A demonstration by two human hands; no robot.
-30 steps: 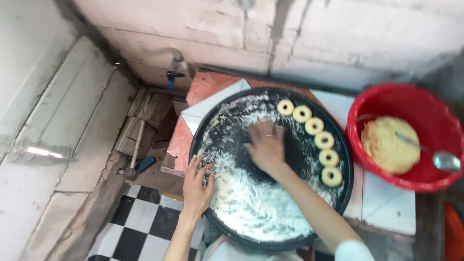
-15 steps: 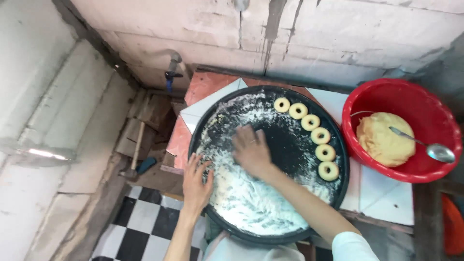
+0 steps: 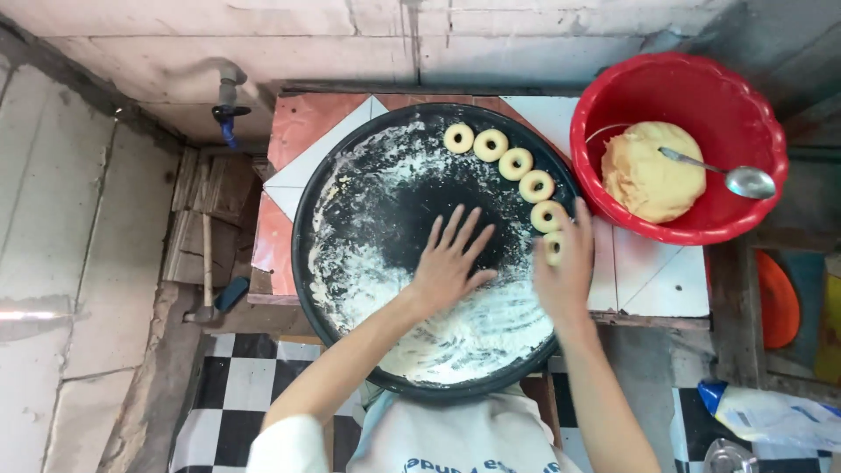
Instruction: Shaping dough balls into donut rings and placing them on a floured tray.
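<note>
Checkered floor tiles show nearest, below a tiled worktop [image 3: 666,280] carrying a round black tray [image 3: 350,175] dusted with flour [image 3: 455,337]. On it the left hand [image 3: 448,263] lies flat, fingers spread. The right hand [image 3: 565,263] closes on a dough ring [image 3: 554,248] at the tray's edge. Five rings [image 3: 515,164] already curve beyond; much dough [image 3: 653,171] remains in the red bowl [image 3: 613,105], beside a spoon [image 3: 740,178].

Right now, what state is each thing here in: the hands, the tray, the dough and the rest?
Left hand: flat, fingers spread, on the floured tray.
Right hand: at the tray's right rim, on a dough ring.
Round black tray: dusted with flour, part bare.
Dough rings: shaped, in a curved row.
Red basin: holds a dough lump.
Spoon: resting in the basin.
Tap: no water seen.
</note>
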